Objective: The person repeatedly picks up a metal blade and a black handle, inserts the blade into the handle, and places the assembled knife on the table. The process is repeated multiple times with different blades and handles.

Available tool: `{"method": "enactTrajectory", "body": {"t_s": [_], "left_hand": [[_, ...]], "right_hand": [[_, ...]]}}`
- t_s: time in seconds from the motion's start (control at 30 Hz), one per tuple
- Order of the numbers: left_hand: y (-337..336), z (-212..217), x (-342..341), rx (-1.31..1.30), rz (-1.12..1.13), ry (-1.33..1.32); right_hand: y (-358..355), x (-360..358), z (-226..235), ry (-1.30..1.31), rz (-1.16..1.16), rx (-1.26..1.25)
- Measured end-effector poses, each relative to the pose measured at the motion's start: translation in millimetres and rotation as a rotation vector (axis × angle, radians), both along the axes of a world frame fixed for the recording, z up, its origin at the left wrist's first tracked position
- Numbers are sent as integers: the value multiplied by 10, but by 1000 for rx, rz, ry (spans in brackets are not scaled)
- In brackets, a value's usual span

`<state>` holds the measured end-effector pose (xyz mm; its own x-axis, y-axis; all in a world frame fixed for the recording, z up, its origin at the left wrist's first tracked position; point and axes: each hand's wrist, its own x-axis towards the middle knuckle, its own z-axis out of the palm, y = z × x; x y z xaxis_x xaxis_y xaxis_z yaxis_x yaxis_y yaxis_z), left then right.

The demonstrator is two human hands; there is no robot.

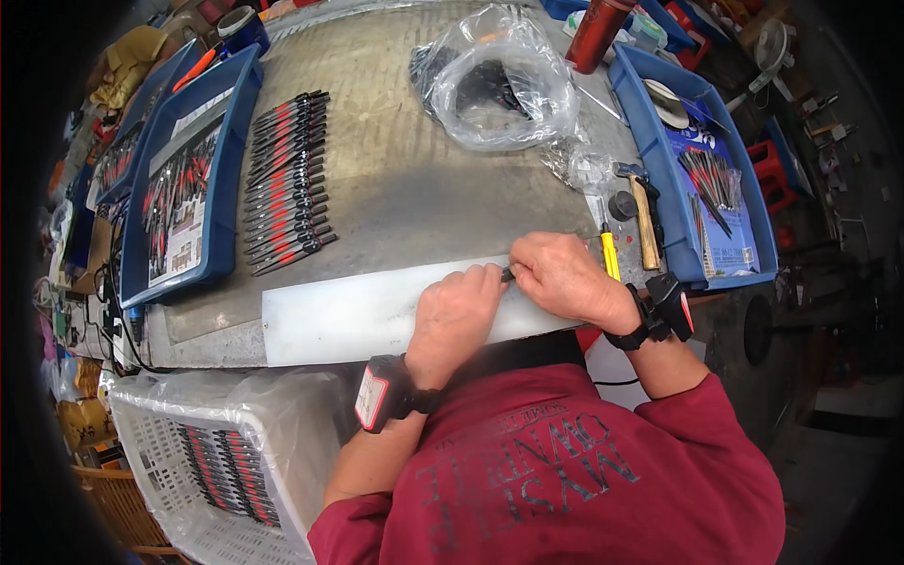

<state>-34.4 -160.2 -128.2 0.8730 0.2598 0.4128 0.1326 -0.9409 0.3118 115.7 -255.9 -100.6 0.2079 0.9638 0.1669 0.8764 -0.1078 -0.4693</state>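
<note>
Over a white plastic sheet (348, 315) at the table's near edge, my left hand (460, 315) and my right hand (565, 280) meet, fingers closed. Between their fingertips shows a small dark piece (508, 275); most of it is hidden, so its kind does not show. To the left, a column of slim red-and-black pen-shaped tools (287, 188) lies side by side on the table. Close by my right hand are a yellow-handled screwdriver (610, 252) and a hammer with a wooden handle (646, 226).
Blue trays hold more slim tools, one at left (226, 179) and one at right (692, 273). A clear plastic bag (508, 127) with dark parts sits at the back, near a red cylinder (595, 38). Below left stands a white crate (151, 443) of red-and-black tools.
</note>
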Motion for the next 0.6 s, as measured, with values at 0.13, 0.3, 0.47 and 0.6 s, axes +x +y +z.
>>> {"method": "enactTrajectory", "body": {"t_s": [0.13, 0.3, 0.47, 0.6], "left_hand": [[4, -13, 6, -21, -4, -20], [5, 3, 13, -67, 17, -57], [11, 17, 11, -109, 37, -28], [10, 22, 9, -94, 35, -13]], "right_hand": [[-2, 0, 14, -5, 49, 27], [-60, 105, 41, 75, 28, 47], [-127, 482, 58, 111, -132, 166], [-183, 999, 80, -44, -374, 191]]}}
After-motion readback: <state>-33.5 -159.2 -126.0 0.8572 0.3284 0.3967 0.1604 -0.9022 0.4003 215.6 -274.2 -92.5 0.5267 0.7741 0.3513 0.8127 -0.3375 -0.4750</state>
